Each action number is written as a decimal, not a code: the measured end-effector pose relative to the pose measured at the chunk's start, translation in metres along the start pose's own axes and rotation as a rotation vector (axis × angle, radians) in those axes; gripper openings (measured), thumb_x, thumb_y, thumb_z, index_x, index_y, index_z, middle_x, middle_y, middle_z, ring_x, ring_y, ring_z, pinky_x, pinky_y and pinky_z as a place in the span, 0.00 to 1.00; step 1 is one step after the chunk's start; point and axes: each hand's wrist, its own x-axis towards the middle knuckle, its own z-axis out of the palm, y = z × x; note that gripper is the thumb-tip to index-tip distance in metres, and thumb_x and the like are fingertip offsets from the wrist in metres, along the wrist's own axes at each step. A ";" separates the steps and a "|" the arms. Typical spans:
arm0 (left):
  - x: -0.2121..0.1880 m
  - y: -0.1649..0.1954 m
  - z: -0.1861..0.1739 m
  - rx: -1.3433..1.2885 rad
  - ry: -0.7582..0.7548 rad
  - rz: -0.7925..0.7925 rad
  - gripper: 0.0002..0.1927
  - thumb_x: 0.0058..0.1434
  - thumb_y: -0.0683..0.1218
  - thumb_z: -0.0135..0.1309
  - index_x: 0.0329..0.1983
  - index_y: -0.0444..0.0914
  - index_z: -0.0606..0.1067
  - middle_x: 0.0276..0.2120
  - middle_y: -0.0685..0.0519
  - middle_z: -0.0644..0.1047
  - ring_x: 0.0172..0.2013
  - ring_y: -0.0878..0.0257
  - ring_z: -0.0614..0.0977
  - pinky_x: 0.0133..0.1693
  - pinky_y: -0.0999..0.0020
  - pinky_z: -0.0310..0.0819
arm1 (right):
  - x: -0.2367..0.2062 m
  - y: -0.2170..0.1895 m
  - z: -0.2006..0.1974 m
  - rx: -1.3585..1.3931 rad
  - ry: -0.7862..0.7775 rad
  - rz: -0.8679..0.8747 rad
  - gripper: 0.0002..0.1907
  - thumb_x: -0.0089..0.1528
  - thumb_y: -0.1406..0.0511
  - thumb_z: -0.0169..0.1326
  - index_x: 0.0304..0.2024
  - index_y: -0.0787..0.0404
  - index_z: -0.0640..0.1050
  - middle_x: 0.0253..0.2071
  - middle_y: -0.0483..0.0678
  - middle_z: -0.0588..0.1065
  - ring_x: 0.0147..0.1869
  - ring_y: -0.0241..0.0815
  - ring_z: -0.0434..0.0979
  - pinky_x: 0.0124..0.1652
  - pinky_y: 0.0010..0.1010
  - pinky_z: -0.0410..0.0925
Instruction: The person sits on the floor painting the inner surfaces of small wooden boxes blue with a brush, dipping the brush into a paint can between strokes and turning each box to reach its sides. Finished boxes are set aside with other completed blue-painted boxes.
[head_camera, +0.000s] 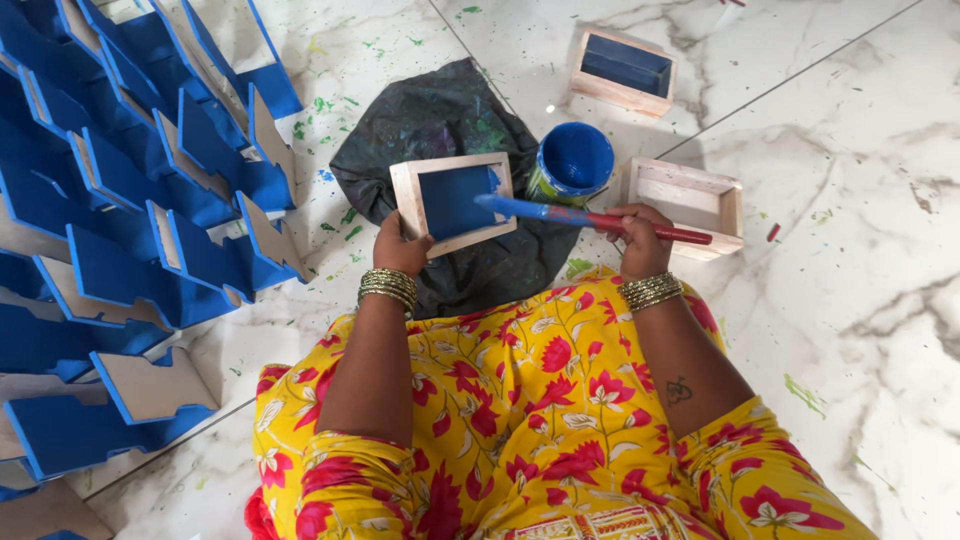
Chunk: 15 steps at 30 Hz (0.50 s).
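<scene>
The right hand (640, 232) is closed around the red handle of a paintbrush (590, 216), fingers curled over it. The brush's long axis runs nearly level, sloping slightly up toward its blue-coated tip, which lies on the floor of a small wooden box (453, 203). That box lies away from the right hand, on the person's left, so the brush spans the whole gap between them. The left hand (400, 248) pinches the box's near lower corner, thumb on the rim, and is the nearer of the two to it. The box is square and shallow, with pale raw-wood walls and a wet-looking blue inside.

Under the box lies a dark crumpled cloth (440, 120), speckled with paint. Just beside the box, toward the right hand, stands a round tub of blue paint (575, 160). Past the tub sits an unpainted box (690, 200); farther out is another box painted blue inside (622, 68). On the box's other side, blue-painted flat pieces (130, 200) with bare edges overlap in rows on the glossy marble floor (850, 250), which is flecked green.
</scene>
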 end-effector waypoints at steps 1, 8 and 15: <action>-0.001 0.001 0.000 0.033 0.037 0.089 0.35 0.52 0.39 0.63 0.65 0.35 0.68 0.50 0.43 0.80 0.46 0.50 0.84 0.46 0.57 0.79 | 0.000 -0.003 0.002 0.048 0.042 0.019 0.14 0.62 0.67 0.45 0.39 0.72 0.78 0.35 0.57 0.79 0.34 0.42 0.79 0.36 0.29 0.71; 0.002 0.002 0.000 0.103 0.228 0.394 0.35 0.49 0.38 0.67 0.62 0.30 0.69 0.53 0.39 0.79 0.53 0.49 0.82 0.54 0.60 0.75 | -0.003 -0.023 0.018 0.185 0.170 0.064 0.14 0.62 0.67 0.45 0.41 0.71 0.77 0.37 0.57 0.79 0.34 0.44 0.80 0.32 0.29 0.69; -0.008 0.002 0.006 0.249 0.340 0.453 0.38 0.47 0.37 0.68 0.63 0.34 0.69 0.54 0.37 0.74 0.55 0.41 0.77 0.57 0.52 0.71 | -0.004 -0.033 0.027 0.149 0.087 0.017 0.14 0.66 0.66 0.46 0.45 0.70 0.77 0.35 0.56 0.80 0.31 0.39 0.76 0.34 0.27 0.70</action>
